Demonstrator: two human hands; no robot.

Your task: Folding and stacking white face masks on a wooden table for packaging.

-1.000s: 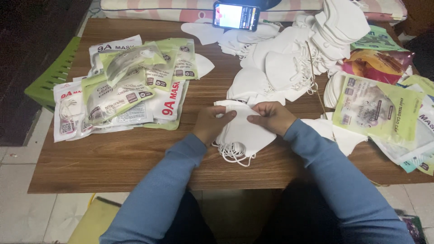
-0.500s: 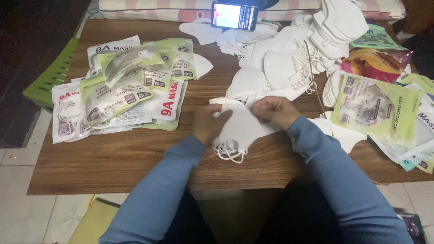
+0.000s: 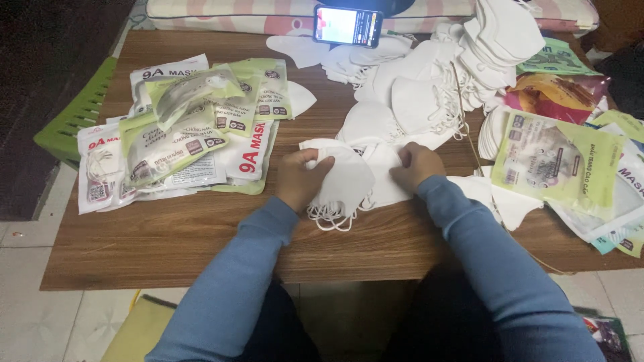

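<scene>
**Small stack of white masks held at the desk's near edge**

While the left hand pinches the mask stack from its left side, the right hand is pressed closed on the right end; the stack's long axis runs left to right between both grips, on the desk.

The light is dim and cool, falling from above and leaving the floor beyond the left edge of the wooden table nearly black. The phone screen at the far edge glows, overexposed to near white. The white masks look flat and greyish, with little detail. Shadows are soft. The whole picture is slightly grainy and soft, with no strong edge distortion.
</scene>
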